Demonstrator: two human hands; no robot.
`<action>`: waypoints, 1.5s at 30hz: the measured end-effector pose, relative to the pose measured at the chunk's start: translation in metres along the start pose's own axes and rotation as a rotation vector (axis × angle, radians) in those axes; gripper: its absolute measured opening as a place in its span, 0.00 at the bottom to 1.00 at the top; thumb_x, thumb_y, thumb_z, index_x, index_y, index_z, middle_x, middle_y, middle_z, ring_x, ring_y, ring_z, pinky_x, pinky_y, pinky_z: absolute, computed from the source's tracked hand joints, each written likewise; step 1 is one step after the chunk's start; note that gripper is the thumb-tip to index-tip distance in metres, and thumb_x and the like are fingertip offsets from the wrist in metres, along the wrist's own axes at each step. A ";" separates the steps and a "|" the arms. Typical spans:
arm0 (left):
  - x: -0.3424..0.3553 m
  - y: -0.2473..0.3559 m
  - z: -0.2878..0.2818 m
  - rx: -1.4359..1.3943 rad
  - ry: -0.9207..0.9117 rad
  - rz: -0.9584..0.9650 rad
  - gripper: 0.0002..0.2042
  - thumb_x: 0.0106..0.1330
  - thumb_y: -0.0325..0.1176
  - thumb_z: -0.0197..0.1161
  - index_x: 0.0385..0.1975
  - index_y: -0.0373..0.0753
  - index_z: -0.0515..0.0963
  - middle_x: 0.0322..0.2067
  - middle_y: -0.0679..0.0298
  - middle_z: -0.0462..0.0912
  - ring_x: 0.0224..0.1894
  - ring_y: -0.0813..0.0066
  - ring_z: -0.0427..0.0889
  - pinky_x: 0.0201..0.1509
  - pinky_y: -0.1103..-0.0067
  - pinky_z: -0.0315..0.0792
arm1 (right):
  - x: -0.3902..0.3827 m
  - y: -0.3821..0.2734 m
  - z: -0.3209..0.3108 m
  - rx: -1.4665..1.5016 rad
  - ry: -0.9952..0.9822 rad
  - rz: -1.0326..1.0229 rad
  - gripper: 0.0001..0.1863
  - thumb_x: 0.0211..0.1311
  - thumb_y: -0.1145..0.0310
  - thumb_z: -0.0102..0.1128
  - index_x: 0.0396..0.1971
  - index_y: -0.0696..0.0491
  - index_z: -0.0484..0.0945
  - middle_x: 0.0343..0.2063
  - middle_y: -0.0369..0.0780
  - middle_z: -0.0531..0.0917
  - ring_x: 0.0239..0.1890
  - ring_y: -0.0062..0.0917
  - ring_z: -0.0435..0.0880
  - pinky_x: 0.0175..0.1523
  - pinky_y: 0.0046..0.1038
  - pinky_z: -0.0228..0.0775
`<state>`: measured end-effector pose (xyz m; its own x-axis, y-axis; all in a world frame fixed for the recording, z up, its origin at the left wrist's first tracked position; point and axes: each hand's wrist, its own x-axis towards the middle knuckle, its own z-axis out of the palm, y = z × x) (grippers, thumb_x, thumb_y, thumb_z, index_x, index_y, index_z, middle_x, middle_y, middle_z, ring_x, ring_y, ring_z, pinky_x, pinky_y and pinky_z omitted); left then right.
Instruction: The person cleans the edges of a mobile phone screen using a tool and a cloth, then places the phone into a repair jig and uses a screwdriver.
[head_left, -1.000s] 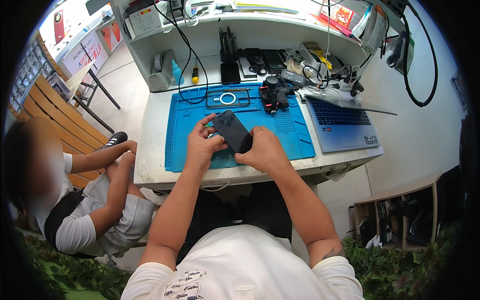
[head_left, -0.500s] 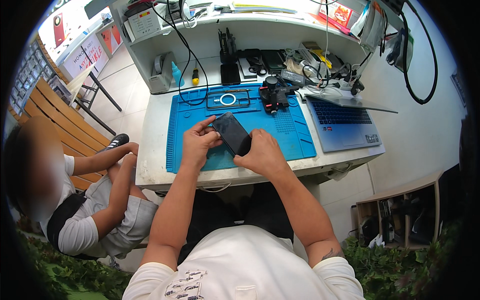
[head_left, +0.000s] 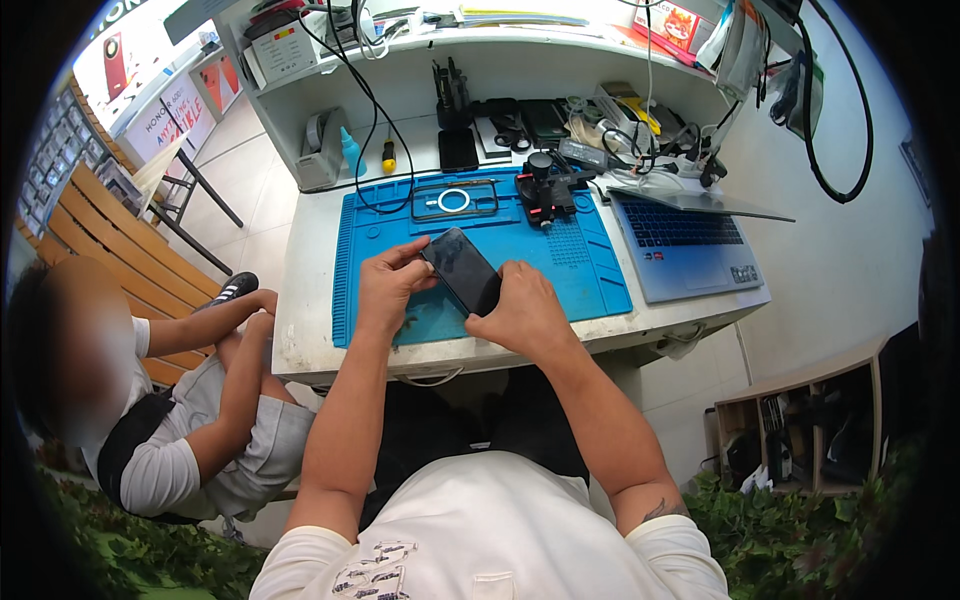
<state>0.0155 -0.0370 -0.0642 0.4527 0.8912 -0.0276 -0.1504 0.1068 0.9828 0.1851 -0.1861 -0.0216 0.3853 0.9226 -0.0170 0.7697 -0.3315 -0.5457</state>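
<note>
Since a second earlier, the left hand (head_left: 390, 283) had shifted a little to the left, its fingers bunched closer together, while the right hand (head_left: 528, 308) and the phone (head_left: 468, 278) had stayed nearly where they were. The phone was held above the near half of the blue mat (head_left: 372, 262), tilted, its dark screen turned up toward the person, its upper end leaning left.

The right hand gripped the phone at its lower right, with the thumb along the bottom end and the fingers behind the right edge. The left hand was curled at the phone's upper left edge, thumb and fingers drawn together; whether they pinched the edge could not be told.

Just beyond the phone, a dark-edged case (head_left: 482, 201) with a white ring (head_left: 441, 202) lay on the mat, and a black device (head_left: 543, 190) stood to its right. A laptop (head_left: 690, 245) sat open on the right, overlapping the mat's edge in view. Behind the mat were a blue bottle (head_left: 351, 155), a yellow screwdriver (head_left: 388, 157) and a black slab (head_left: 458, 150). Off to the left sat another person (head_left: 165, 475), arms resting across the knees.
</note>
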 end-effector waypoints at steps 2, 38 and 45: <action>0.001 0.000 -0.001 0.005 0.000 0.007 0.22 0.66 0.21 0.72 0.61 0.25 0.85 0.43 0.55 0.94 0.39 0.73 0.94 0.45 0.78 0.91 | -0.001 -0.001 -0.001 0.002 -0.005 0.006 0.37 0.46 0.53 0.82 0.49 0.68 0.82 0.47 0.55 0.85 0.55 0.49 0.87 0.64 0.43 0.80; 0.001 -0.011 0.001 -0.011 0.032 -0.008 0.23 0.65 0.19 0.70 0.61 0.25 0.84 0.45 0.56 0.91 0.44 0.74 0.91 0.49 0.76 0.90 | 0.001 -0.001 0.007 -0.008 0.025 -0.001 0.35 0.45 0.53 0.80 0.46 0.67 0.81 0.45 0.55 0.85 0.53 0.50 0.86 0.63 0.44 0.80; 0.006 -0.002 -0.005 -0.039 0.050 -0.096 0.18 0.68 0.22 0.69 0.57 0.23 0.87 0.42 0.55 0.92 0.37 0.74 0.91 0.44 0.79 0.90 | 0.000 -0.001 0.003 0.013 0.012 -0.021 0.34 0.44 0.54 0.80 0.44 0.67 0.82 0.43 0.56 0.87 0.50 0.50 0.88 0.62 0.43 0.82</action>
<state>0.0141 -0.0296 -0.0677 0.4223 0.8968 -0.1317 -0.1427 0.2092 0.9674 0.1829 -0.1848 -0.0232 0.3753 0.9269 0.0049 0.7710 -0.3093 -0.5567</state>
